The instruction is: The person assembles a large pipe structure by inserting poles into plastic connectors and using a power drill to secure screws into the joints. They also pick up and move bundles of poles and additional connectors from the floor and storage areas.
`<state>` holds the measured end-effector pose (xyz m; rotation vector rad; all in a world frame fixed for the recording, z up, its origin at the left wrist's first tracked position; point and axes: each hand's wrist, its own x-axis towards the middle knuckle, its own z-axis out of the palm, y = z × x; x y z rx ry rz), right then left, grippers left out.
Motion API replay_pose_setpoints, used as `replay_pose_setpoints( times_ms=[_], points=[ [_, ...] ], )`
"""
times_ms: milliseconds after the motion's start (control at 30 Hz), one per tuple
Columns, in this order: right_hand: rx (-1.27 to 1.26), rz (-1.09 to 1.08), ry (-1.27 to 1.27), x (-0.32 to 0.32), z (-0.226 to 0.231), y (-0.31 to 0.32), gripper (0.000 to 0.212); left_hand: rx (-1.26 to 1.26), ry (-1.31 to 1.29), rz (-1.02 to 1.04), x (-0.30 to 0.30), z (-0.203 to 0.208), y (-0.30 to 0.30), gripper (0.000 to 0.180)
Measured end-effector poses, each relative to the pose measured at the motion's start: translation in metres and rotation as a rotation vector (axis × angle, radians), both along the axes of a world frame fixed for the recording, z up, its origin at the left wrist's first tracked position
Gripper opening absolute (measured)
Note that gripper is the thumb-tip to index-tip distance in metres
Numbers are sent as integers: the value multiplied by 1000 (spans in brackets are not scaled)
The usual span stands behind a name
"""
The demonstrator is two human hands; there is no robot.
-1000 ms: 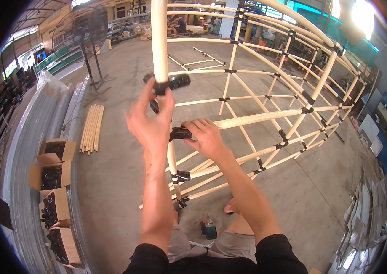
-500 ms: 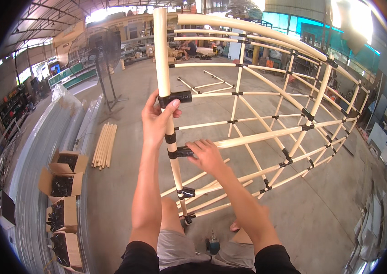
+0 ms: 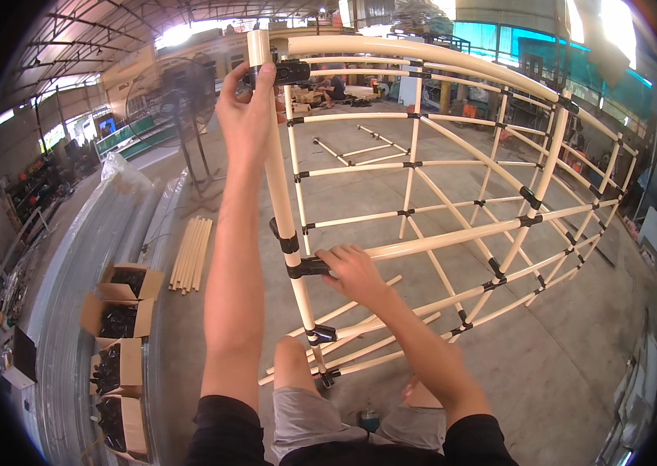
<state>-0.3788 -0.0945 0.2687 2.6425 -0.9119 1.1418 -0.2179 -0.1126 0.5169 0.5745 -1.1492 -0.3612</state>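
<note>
A cream upright pipe (image 3: 279, 194) stands in front of me, leaning slightly. Near its top my left hand (image 3: 247, 116) is wrapped round a black pipe joint (image 3: 292, 74), whose short arm points right, just below the end of the curved top rail (image 3: 359, 45). Lower on the upright is a second black joint (image 3: 309, 268); my right hand (image 3: 353, 272) grips it where a horizontal pipe (image 3: 445, 239) meets it, fingers over the top. Just above it, another black joint (image 3: 285, 237) sits round the upright. A further joint (image 3: 322, 334) is lower down.
The large pipe frame (image 3: 491, 272) spreads to the right. Loose cream pipes (image 3: 190, 256) lie on the floor at left, beside open cartons (image 3: 136, 322) of black joints and wrapped grey profiles (image 3: 84, 264). A floor fan (image 3: 177, 101) stands behind. A teal tool (image 3: 369, 421) lies between my legs.
My left hand has slid the black joint up the upright, from about mid-height to near the top. My right hand stays on the lower joint. The view has shifted slightly.
</note>
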Motion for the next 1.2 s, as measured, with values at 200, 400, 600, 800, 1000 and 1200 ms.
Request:
replay_pose_setpoints(
  times_ms=[200,400,600,800,1000,1200],
  points=[
    [64,-42,-72,-17,132,10,52,-6,-126,185,1,1,5,51],
    [-640,14,-261,-24,333,-32,58,-32,-77,51,-9,4,7,53],
    [-145,3,12,1,343,-26,58,-47,-50,35,-1,4,-4,47],
    [-128,-104,57,3,341,-33,56,-16,12,-217,18,9,-9,39],
    [-207,-52,-13,3,332,-51,58,37,20,-248,29,26,-12,35],
    [-199,-110,-54,9,328,-40,60,8,6,-251,34,27,-22,36]
  ],
)
